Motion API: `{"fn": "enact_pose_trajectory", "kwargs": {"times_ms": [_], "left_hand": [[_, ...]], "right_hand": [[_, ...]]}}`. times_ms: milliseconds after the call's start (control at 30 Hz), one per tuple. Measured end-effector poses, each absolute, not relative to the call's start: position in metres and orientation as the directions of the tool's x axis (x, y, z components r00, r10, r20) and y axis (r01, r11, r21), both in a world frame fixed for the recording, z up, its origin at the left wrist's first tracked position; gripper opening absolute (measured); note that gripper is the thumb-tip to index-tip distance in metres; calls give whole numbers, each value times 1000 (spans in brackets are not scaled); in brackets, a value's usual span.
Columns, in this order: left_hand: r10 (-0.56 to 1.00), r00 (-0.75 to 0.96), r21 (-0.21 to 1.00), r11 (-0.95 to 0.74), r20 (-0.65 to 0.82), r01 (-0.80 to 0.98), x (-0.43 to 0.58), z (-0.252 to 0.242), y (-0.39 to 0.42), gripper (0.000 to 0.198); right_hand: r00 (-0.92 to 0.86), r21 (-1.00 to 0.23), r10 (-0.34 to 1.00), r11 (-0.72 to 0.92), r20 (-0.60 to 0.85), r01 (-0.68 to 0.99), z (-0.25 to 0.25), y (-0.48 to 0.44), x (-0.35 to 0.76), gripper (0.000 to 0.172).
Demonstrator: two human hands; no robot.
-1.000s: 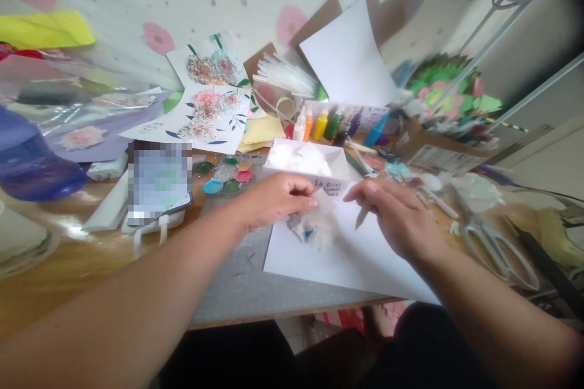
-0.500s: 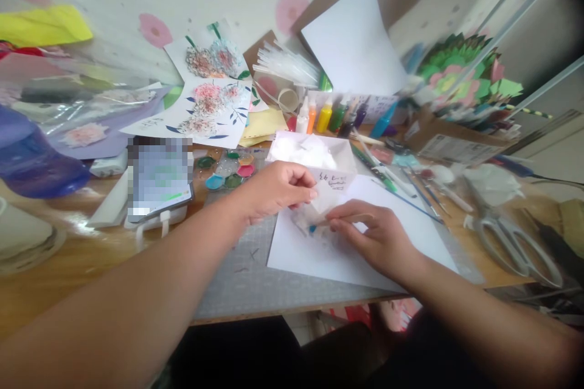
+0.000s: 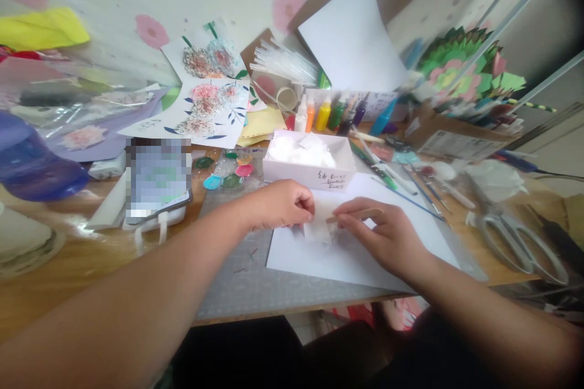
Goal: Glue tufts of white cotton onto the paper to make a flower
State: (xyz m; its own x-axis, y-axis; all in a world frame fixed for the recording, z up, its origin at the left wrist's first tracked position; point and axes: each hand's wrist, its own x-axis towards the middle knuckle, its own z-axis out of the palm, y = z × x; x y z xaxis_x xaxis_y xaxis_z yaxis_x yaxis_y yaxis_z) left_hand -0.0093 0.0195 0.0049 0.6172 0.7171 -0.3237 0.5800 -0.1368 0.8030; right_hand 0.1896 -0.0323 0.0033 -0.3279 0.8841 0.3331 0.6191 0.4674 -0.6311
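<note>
My left hand (image 3: 285, 203) is closed, pinching the edge of a small whitish translucent sheet (image 3: 318, 225) low over the white paper (image 3: 296, 258). In my right hand (image 3: 374, 225) a flat wooden stick (image 3: 358, 215) is gripped between thumb and fingers. The stick's tip meets the right side of the small sheet; whether it presses on it I cannot tell. Just beyond my hands stands a white box (image 3: 292, 175) with handwriting on its front. Soft white pieces (image 3: 301, 151) fill that box.
Paint pots (image 3: 213, 182) and a phone (image 3: 157, 179) lie to the left on the table. Several paint bottles (image 3: 323, 116) stand behind the box. Brushes (image 3: 429, 188) and large scissors (image 3: 520, 243) lie at right. A grey cutting mat (image 3: 237, 292) lies beneath the paper.
My left hand has come down toward the paper, lowering the small sheet. It now covers the spot where a bit of blue showed. My right hand has shifted slightly right.
</note>
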Motion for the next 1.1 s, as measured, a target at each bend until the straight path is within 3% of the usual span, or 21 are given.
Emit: {"fn": "enact_pose_trajectory", "kwargs": {"times_ms": [233, 400, 867, 967, 1100], "left_hand": [[750, 585, 744, -194, -307, 640, -9, 5, 20, 16], [758, 601, 724, -262, -255, 638, -9, 2, 21, 14], [758, 601, 743, -245, -253, 622, -8, 5, 21, 12], [729, 640, 726, -302, -241, 618, -11, 7, 21, 13], [716, 649, 693, -332, -256, 640, -12, 10, 18, 24]], "right_hand": [[-366, -610, 821, 570, 437, 551, 19, -38, 183, 12], [-508, -523, 760, 649, 406, 553, 13, -37, 178, 10], [-554, -392, 748, 664, 365, 637, 1, -28, 172, 12], [-519, -448, 788, 615, 331, 648, 1, -25, 171, 14], [-392, -664, 890, 439, 231, 606, 6, -23, 174, 18]]}}
